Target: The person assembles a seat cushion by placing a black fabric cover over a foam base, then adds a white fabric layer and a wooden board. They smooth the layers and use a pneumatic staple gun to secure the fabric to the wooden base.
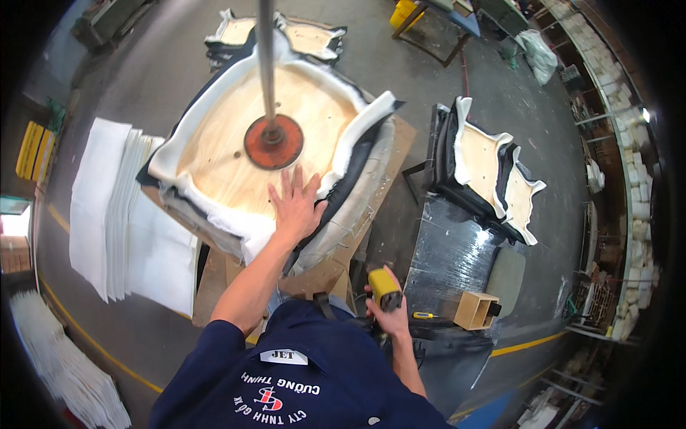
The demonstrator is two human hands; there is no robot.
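My left hand point(296, 206) lies with spread fingers on a plywood seat board point(214, 168), its fingertips close to a round red disc point(259, 149). A metal rod point(266, 64) comes down onto the centre of that disc, which presses on the board. White padding point(343, 146) and black cover material point(355, 164) are folded up around the board's edges. Lower right of the seat, my right hand point(391, 320) grips a yellow and black staple gun point(384, 282), held apart from the seat. Part of its body is hidden by my fingers.
Stacked white padding sheets point(107, 207) stand at left. To the right, more padded seats point(479, 154) sit near a plastic-wrapped surface point(446, 247), with a yellow screwdriver point(423, 315) and a small wooden box point(471, 311) nearby. Another padded seat point(311, 39) lies beyond.
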